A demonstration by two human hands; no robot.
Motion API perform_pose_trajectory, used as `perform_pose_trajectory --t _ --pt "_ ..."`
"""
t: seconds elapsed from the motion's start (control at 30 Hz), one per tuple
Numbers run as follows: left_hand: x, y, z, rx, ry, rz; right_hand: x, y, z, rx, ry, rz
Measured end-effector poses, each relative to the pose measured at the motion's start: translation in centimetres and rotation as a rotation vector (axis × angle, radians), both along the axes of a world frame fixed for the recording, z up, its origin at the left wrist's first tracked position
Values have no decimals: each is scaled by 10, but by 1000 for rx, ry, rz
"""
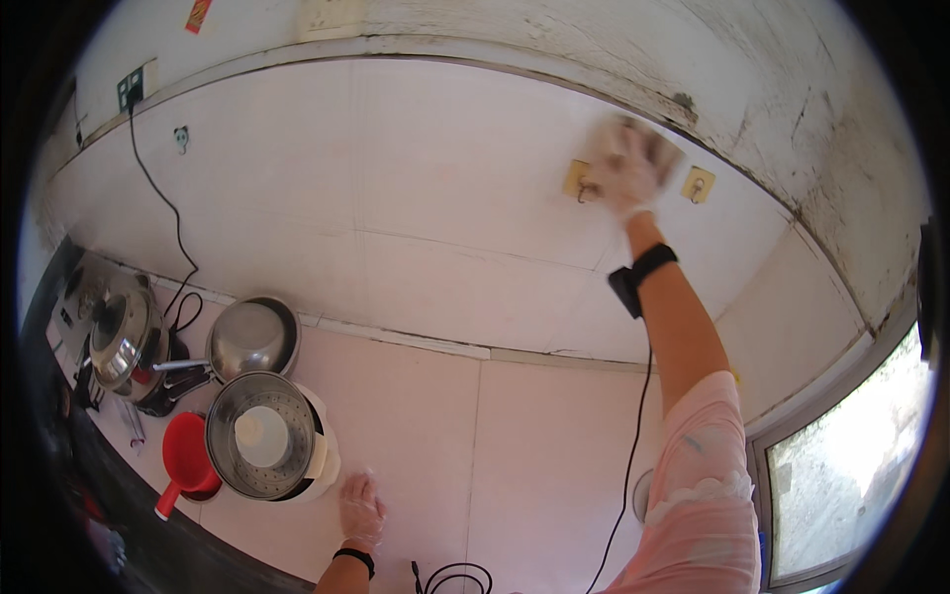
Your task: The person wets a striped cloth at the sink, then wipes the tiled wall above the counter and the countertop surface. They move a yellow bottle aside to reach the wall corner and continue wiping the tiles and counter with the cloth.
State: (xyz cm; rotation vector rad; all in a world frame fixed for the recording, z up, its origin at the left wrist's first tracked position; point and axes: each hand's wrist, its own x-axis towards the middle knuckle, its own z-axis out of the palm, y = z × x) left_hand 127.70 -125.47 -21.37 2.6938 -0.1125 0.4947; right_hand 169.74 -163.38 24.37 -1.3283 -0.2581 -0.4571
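My right hand (629, 174), in a clear plastic glove and blurred, is raised against the pale tiled wall (445, 163). Pressed beneath it is a brownish cloth (666, 154), too smeared to make out fully. A yellow adhesive hook (577, 180) sits close at the hand's left, and another adhesive hook (698, 185) is to its right. Down on the pink tiled counter (423, 431) rests my left hand (362, 508), also in clear plastic, with nothing visible in it. Just left of that hand stands a white pot-shaped appliance (326, 453) topped by a perforated metal steamer (223, 453).
A red dipper (185, 453), metal pans (249, 338) and a lidded pot (122, 334) crowd the counter's left. One black cord (174, 215) hangs from a wall socket (131, 89); another cable (631, 460) runs beside my right arm. A window (846, 460) is at right.
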Motion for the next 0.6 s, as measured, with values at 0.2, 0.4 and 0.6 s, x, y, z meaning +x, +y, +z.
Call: perform_pose_trajectory --t 0.2,0.4,0.6 --pt "2 1 -10 -131 18 -15 -25 22 9 -1503 -800 -672" --pt "-5 -2 -8 72 39 9 -40 -73 21 -999 -205 -810" --pt "-1 -1 5 76 8 -45 -42 -76 -87 -1441 -150 -829"
